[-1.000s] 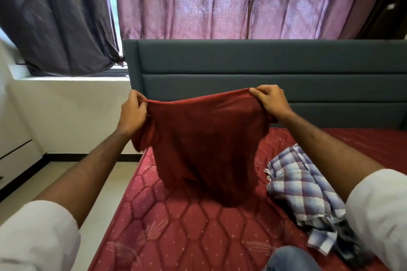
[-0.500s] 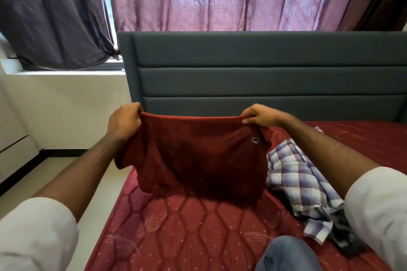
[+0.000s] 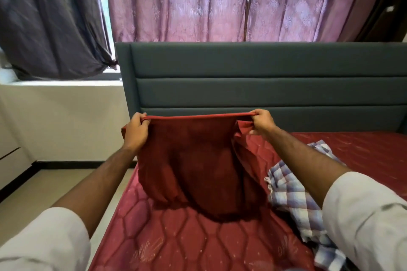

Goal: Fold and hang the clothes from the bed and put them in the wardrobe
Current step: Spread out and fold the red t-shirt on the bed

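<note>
We see both hands raised in front of us over the bed, each holding one end of the top edge of a dark red garment [image 3: 198, 160]. The left hand [image 3: 135, 133] has its grip closed on the left end of that edge, fingers curled over the cloth and the thumb tucked against it. The right hand [image 3: 262, 122] has its grip closed on the right end, the fabric bunched between thumb and curled fingers. Between the two hands the edge runs taut and nearly level, just in front of the lowest panel of the grey padded headboard [image 3: 242, 92].

The garment hangs down from that edge in a loose sheet, and its bottom rests on the red quilted mattress [image 3: 176, 237], where it throws a dark shadow. A fold of the same cloth (perhaps a sleeve, we cannot tell) falls below the right hand.

To the right of the red garment, on the mattress and partly behind our right forearm, lies a crumpled checked shirt [image 3: 293, 196] in blue, white and purple. It sits just beside the hanging cloth; whether the two touch we cannot tell.

Both arms wear white sleeves [image 3: 363, 215] pushed up near the elbow. Behind the headboard hang purple curtains [image 3: 187, 2], with a dark curtain [image 3: 50, 20] at the far left above a pale sill.
</note>
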A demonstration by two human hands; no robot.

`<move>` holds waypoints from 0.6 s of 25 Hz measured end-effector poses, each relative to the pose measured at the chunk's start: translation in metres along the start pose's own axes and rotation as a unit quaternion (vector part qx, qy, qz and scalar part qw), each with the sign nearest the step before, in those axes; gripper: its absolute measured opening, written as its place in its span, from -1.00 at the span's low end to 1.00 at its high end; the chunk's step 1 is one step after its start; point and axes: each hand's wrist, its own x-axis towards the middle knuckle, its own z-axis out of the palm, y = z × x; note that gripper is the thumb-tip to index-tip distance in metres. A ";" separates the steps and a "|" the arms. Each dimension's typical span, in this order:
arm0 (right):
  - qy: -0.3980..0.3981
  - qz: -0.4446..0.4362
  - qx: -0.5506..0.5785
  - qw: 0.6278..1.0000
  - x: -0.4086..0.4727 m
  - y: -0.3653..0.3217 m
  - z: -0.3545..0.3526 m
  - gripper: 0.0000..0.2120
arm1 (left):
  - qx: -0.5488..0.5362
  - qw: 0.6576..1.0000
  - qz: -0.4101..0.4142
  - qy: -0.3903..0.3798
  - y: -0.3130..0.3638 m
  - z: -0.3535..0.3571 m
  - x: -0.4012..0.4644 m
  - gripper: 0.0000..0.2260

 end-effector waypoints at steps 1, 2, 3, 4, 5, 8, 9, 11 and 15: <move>0.036 -0.021 0.082 0.996 0.014 -0.018 0.001 -0.65 | -0.008 0.999 0.027 0.020 0.022 0.001 0.024 -0.90; 0.063 -0.059 0.138 0.987 0.022 -0.041 -0.001 -0.62 | -0.012 0.998 0.052 0.044 0.047 -0.001 0.045 -0.81; 0.090 -0.111 0.181 0.973 0.030 -0.070 -0.005 -0.60 | -0.023 0.994 0.080 0.068 0.077 -0.007 0.069 -0.68; 0.113 -0.159 0.207 0.959 0.032 -0.098 -0.011 -0.61 | -0.041 0.990 0.103 0.090 0.105 -0.014 0.089 -0.56; 0.123 -0.196 0.237 0.944 0.032 -0.122 -0.019 -0.64 | -0.054 0.983 0.134 0.115 0.127 -0.022 0.108 -0.49; 0.136 -0.246 0.259 0.924 0.028 -0.150 -0.034 -0.70 | -0.031 0.959 0.236 0.153 0.154 -0.038 0.138 -0.39; 0.141 -0.252 0.245 0.926 0.023 -0.145 -0.036 -0.69 | -0.012 0.954 0.262 0.144 0.150 -0.038 0.134 -0.38; 0.153 -0.260 0.157 0.940 0.015 -0.122 -0.042 -0.72 | 0.052 0.944 0.305 0.114 0.124 -0.040 0.107 -0.45; 0.044 -0.371 -0.194 0.907 -0.022 -0.061 -0.061 -0.85 | 0.247 0.881 0.389 0.109 0.044 -0.056 0.026 -0.83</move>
